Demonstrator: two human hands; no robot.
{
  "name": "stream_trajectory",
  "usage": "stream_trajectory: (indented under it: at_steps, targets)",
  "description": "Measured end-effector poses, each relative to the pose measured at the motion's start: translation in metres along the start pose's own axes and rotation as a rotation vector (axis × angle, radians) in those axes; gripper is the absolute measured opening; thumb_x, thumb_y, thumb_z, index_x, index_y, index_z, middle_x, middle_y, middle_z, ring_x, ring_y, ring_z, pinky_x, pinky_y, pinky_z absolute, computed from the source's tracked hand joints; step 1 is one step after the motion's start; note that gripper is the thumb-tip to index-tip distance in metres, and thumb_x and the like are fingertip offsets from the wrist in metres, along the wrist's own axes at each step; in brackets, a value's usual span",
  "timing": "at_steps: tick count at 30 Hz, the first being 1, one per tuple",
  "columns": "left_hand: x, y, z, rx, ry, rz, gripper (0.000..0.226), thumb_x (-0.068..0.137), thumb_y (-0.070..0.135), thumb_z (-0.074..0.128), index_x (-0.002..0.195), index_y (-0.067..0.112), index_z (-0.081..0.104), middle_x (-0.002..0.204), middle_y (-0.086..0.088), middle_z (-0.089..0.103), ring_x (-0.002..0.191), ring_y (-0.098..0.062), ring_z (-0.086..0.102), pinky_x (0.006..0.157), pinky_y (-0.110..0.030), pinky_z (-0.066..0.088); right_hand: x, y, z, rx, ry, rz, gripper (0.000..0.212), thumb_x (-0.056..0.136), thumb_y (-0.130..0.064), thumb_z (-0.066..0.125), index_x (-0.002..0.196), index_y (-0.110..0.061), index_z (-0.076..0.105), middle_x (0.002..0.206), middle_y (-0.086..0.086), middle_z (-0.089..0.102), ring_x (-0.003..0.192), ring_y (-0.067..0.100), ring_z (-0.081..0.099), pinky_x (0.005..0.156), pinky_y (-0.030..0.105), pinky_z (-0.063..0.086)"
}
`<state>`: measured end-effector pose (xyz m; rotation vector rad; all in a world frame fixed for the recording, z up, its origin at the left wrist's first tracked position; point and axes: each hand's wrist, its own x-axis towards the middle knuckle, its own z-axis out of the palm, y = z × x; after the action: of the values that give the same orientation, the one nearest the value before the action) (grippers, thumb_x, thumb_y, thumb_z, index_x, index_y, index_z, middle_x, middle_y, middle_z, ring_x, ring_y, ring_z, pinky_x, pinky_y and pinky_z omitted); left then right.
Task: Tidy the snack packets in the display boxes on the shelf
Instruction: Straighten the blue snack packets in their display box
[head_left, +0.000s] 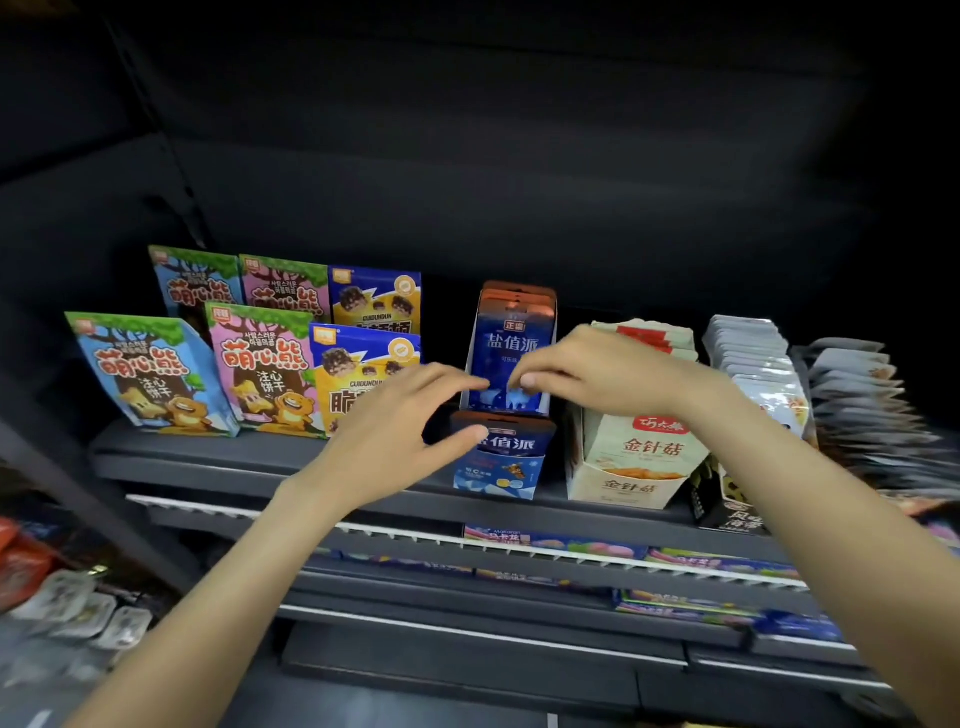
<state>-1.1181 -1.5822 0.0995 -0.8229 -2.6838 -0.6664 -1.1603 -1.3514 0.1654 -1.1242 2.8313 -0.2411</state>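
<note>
Both yr forearms reach in: left hand (410, 415) half-curled, thumb on front blue packet (506, 447) in its display box (498, 483); right hand (587, 369) pinching rear blue packet (511, 353). Risk: tugging w/ loose grip tips box off shelf (260, 457).

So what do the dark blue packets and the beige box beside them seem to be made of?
The blue packets look like glossy plastic or foil film: their faces catch the light, and the tops are flat sealed strips. The beige box looks like matt printed cardboard, with flat stiff walls and a cut-open front. Both hands are at the packets.
</note>
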Motion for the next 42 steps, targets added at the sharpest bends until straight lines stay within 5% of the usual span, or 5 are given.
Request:
stream_trajectory:
  at_steps: [10, 20, 26, 33, 42]
  targets:
    - [0.0, 0.001, 0.005, 0.052, -0.051, 0.025, 0.05, 0.087, 0.059, 0.043, 0.123, 0.029, 0.06, 0.11, 0.014, 0.065, 0.095, -0.005, 0.059, 0.069, -0.005, 0.03, 0.048, 0.049, -0.018, -0.273, 0.137, 0.198, 0.038, 0.095, -0.033, 0.055, 0.131, -0.02, 0.054, 0.128, 0.003, 0.057, 0.119, 0.025, 0.052, 0.092, 0.036, 0.04]
    - [0.002, -0.002, 0.001, 0.041, -0.094, 0.033, 0.062, 0.083, 0.071, 0.034, 0.127, 0.033, 0.055, 0.115, 0.015, 0.064, 0.101, -0.003, 0.059, 0.077, -0.023, 0.051, 0.056, 0.033, -0.011, -0.214, 0.08, 0.186, 0.019, 0.091, -0.032, 0.062, 0.104, -0.019, 0.061, 0.107, 0.004, 0.063, 0.099, 0.025, 0.058, 0.076, 0.032, 0.041]
    - [0.008, -0.001, -0.006, -0.066, -0.083, -0.014, 0.069, 0.08, 0.079, 0.029, 0.125, 0.036, 0.058, 0.118, 0.019, 0.064, 0.101, 0.002, 0.059, 0.078, -0.017, 0.046, 0.015, 0.009, -0.023, -0.418, 0.421, 0.226, 0.024, 0.098, -0.036, 0.047, 0.112, -0.017, 0.053, 0.101, 0.009, 0.067, 0.093, 0.034, 0.062, 0.074, 0.036, 0.043]
    - [0.035, 0.002, -0.014, -0.515, 0.269, -0.392, 0.039, 0.074, 0.046, 0.069, 0.107, 0.03, 0.056, 0.077, 0.011, 0.056, 0.069, 0.0, 0.05, 0.066, -0.013, 0.04, -0.035, -0.002, -0.035, 0.59, 0.823, 0.277, 0.008, 0.094, -0.01, 0.06, 0.093, -0.016, 0.055, 0.085, -0.009, 0.063, 0.075, 0.0, 0.068, 0.056, 0.017, 0.054]
    - [0.048, 0.022, -0.027, -0.972, 0.164, -0.438, 0.016, 0.089, 0.023, 0.061, 0.073, 0.022, 0.066, 0.063, 0.014, 0.056, 0.056, -0.004, 0.04, 0.05, -0.012, 0.031, -0.054, 0.012, -0.019, 1.075, 0.898, 0.352, 0.008, 0.093, -0.007, 0.058, 0.091, -0.015, 0.058, 0.067, -0.007, 0.071, 0.073, 0.008, 0.07, 0.059, 0.02, 0.057]
